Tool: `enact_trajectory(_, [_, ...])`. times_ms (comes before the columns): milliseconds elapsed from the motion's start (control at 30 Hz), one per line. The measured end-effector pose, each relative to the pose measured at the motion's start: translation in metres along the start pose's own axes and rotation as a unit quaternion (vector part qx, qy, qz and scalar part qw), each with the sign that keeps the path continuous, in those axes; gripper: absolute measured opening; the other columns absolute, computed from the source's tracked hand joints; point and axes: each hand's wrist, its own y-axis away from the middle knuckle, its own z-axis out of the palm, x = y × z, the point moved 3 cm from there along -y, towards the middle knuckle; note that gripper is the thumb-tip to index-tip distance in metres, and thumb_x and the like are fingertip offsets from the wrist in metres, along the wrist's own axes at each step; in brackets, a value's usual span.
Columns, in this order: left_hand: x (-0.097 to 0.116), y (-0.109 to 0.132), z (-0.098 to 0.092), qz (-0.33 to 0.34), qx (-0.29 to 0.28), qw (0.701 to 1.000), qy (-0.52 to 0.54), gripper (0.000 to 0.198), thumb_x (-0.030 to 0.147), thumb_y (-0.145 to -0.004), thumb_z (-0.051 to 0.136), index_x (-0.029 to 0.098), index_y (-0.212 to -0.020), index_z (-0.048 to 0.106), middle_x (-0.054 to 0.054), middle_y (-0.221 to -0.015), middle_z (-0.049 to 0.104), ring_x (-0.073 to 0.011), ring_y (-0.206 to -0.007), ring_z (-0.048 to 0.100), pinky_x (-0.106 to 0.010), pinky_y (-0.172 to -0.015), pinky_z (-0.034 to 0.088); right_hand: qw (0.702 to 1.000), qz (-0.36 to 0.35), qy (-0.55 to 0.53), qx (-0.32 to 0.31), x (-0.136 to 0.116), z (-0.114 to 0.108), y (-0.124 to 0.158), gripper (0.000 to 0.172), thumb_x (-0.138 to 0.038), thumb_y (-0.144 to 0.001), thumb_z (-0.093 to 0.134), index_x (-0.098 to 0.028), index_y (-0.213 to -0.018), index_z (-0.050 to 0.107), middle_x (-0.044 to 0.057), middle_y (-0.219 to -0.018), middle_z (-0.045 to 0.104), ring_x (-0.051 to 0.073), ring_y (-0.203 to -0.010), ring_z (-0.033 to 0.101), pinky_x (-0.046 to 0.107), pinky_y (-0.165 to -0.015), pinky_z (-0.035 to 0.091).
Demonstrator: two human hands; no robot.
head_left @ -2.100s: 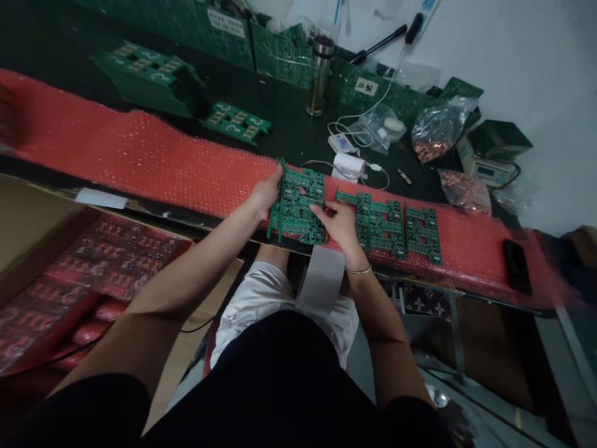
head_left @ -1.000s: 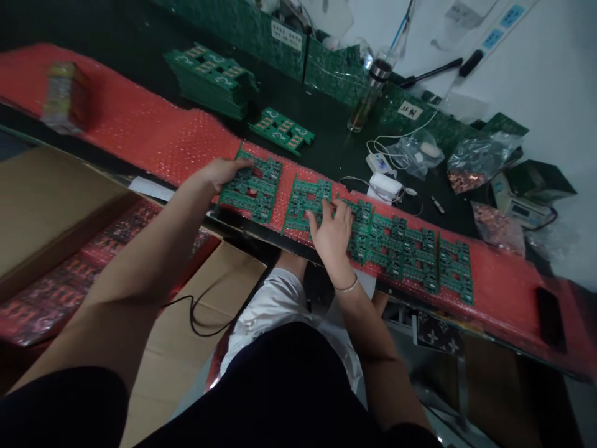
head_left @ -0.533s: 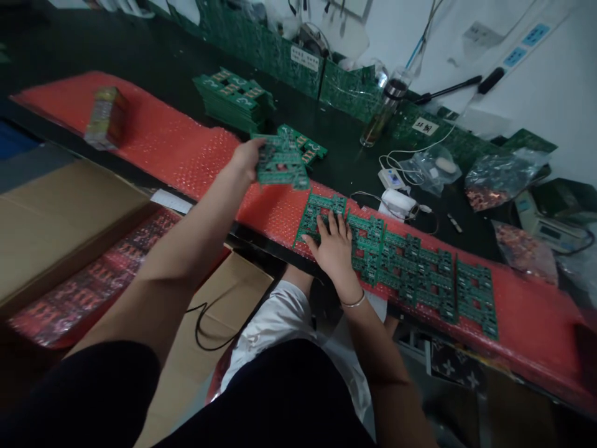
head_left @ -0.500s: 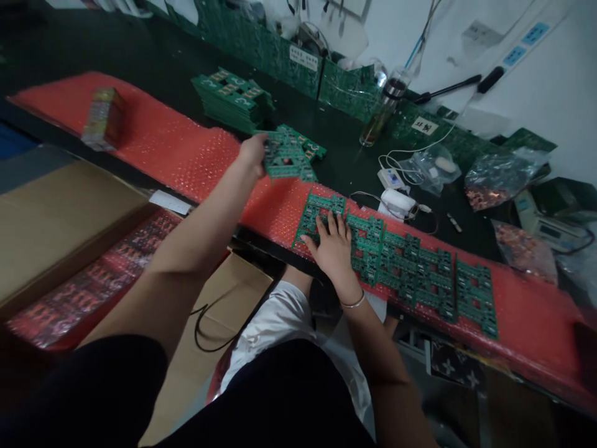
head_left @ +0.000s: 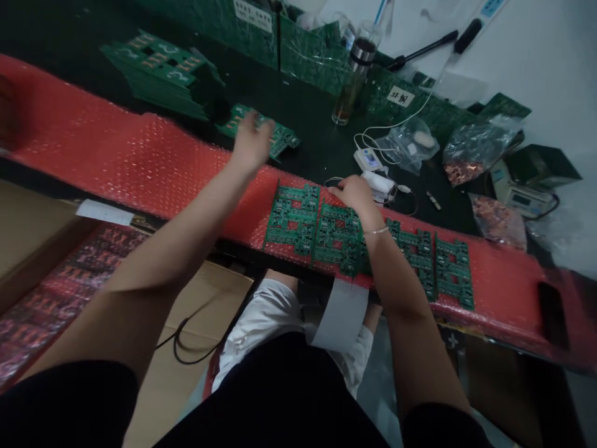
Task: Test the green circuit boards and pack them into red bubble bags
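My left hand [head_left: 254, 142] is over a small pile of green circuit boards [head_left: 285, 138] on the dark bench. Its fingers are apart and slightly blurred, with the tips at the boards' upper face. My right hand [head_left: 358, 194] reaches to the far edge of the row, fingers curled together at the top edge of a circuit board [head_left: 338, 233]. To its left lies another circuit board [head_left: 293, 218]. More circuit boards [head_left: 453, 270] continue to the right, partly hidden by my right forearm. The row rests on red bubble wrap [head_left: 501, 289].
A tall stack of circuit boards [head_left: 163, 74] stands at the back left. Behind the row are a glass bottle [head_left: 351, 84], a small white device [head_left: 368, 160] with cables, and bags of copper-coloured parts [head_left: 499, 221]. A dark phone-like object [head_left: 553, 314] lies far right.
My left hand, earlier holding a circuit board over the wrap, is now at the small pile. My right hand has moved from the leftmost board to the row's far edge. The view has shifted.
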Motion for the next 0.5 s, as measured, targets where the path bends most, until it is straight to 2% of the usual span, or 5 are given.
enact_trajectory(100, [0.013,0.086,0.025,0.119,-0.184,0.949,-0.227,0.073,0.066,-0.1,0.051,0.013,-0.149,0.053,-0.02,-0.168,0.036,-0.0413,-0.16,0.022,-0.059,-0.129,0.016,0.994,0.02,-0.097,-0.055,0.012,0.005,-0.029,0.016,-0.023,-0.084,0.08,-0.013,-0.072,0.078,0.004,-0.065,0.069,0.019,-0.068,0.064,0.037,-0.077,0.05])
enact_trajectory(200, [0.006,0.151,0.042,0.159,-0.31,0.869,-0.352,0.088,0.073,-0.096,0.051,0.017,-0.163,0.037,-0.02,-0.175,0.013,-0.0409,-0.164,0.007,-0.063,-0.13,0.005,0.96,0.067,-0.264,0.056,0.036,-0.028,-0.034,0.014,-0.022,-0.088,0.075,-0.009,-0.082,0.079,0.0,-0.066,0.07,0.009,-0.062,0.059,0.029,-0.065,0.045])
enact_trajectory(333, [-0.014,0.169,0.038,0.225,-0.346,0.818,-0.4,0.093,0.071,-0.095,0.051,0.019,-0.167,0.026,-0.017,-0.175,0.006,-0.0361,-0.165,0.004,-0.058,-0.131,0.001,0.88,0.15,-0.428,0.144,0.106,-0.11,-0.011,0.036,-0.03,-0.09,0.058,-0.001,-0.074,0.073,0.007,-0.089,0.08,0.004,-0.075,0.069,0.026,-0.054,0.031])
enact_trajectory(433, [-0.022,0.163,0.034,0.25,-0.354,0.809,-0.397,0.093,0.071,-0.094,0.05,0.021,-0.168,0.025,-0.016,-0.176,0.005,-0.0365,-0.164,0.004,-0.058,-0.131,0.001,0.821,0.186,-0.484,0.239,0.176,-0.18,0.033,0.038,-0.029,-0.088,0.056,-0.001,-0.065,0.068,0.018,-0.122,0.075,0.018,-0.107,0.074,0.025,-0.048,0.028])
enact_trajectory(500, [-0.017,0.164,0.04,0.25,-0.352,0.812,-0.393,0.092,0.069,-0.095,0.048,0.021,-0.169,0.021,-0.015,-0.176,0.003,-0.0368,-0.164,0.002,-0.059,-0.131,0.0,0.777,0.203,-0.51,0.309,0.223,-0.219,0.074,0.033,-0.025,-0.089,0.055,-0.009,-0.065,0.07,0.016,-0.141,0.065,0.026,-0.142,0.053,0.014,-0.047,0.031])
